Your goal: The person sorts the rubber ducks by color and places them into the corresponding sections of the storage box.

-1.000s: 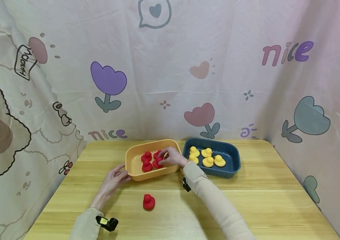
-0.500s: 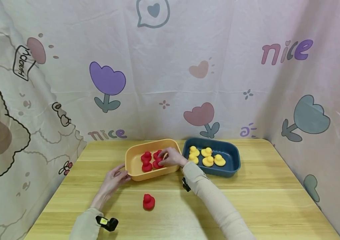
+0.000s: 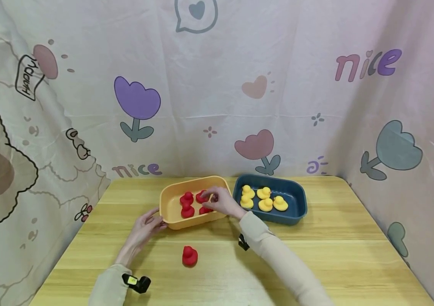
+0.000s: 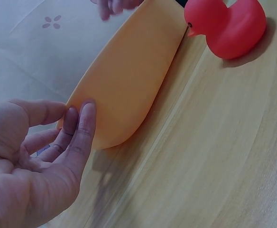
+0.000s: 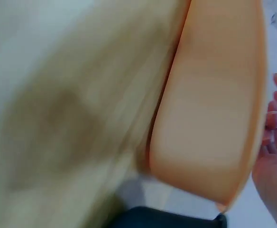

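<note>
An orange plastic bin (image 3: 190, 222) stands at the back of the table with several red rubber ducks (image 3: 187, 211) in it. My left hand (image 3: 143, 231) pinches the bin's near left corner, thumb at the rim and fingers along the outer wall (image 4: 124, 85). Over the bin's right part, my right hand (image 3: 222, 201) hovers with loosely bent, parted fingers and nothing visible between them. Just below those fingers lies a partly covered red duck (image 3: 204, 211). Another red duck (image 3: 189, 256) sits alone on the table in front of the bin.
Right beside the orange bin stands a dark blue bin (image 3: 299, 209) with several yellow rubber ducks (image 3: 265, 205). A patterned cloth (image 3: 201, 85) hangs behind and at both sides of the wooden table (image 3: 339, 246).
My right hand has let go of a red duck, which stays in the orange bin, and has drawn slightly up and to the right. My left hand keeps its place on the bin.
</note>
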`<state>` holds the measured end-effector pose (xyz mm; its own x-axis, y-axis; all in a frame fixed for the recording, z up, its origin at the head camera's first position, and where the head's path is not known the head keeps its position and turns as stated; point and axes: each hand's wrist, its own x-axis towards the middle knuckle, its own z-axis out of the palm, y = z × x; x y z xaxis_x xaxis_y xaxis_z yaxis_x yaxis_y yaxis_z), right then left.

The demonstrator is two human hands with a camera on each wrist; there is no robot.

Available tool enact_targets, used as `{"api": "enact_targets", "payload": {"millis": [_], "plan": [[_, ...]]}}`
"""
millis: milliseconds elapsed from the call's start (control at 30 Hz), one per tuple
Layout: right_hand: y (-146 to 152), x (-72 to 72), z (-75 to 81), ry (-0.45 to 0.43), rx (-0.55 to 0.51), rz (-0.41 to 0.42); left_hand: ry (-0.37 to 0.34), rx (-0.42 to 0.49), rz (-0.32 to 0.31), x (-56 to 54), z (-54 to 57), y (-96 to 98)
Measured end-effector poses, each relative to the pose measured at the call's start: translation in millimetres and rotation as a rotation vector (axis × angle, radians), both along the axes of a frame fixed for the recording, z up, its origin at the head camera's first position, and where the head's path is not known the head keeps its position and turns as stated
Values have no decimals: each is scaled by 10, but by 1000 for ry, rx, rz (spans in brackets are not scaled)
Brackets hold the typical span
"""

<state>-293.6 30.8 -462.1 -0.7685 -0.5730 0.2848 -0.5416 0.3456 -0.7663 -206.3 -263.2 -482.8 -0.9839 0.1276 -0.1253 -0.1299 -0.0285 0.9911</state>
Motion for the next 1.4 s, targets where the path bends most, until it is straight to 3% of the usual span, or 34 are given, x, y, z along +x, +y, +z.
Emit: {"api": "enact_targets", "payload": {"millis": [133,300,600,1033,1267,1400], "plan": [[32,246,-54,3,-31,183,9,11,-5,-12,11,8],[10,485,-148,-122,65,332,6,13,4,-20,4,2],[-143,576,-271,-259,166,495,-2,5,-4,-11,-37,-22],[-214,569,-300,-308,179,534,-5,-16,-4,-8,-10,-12],[-245,554,-312,-256,198,533,-11,29,3,-9,-9,1],[-260,552,-313,-284,199,535,-12,30,6,-7,-7,3]]}}
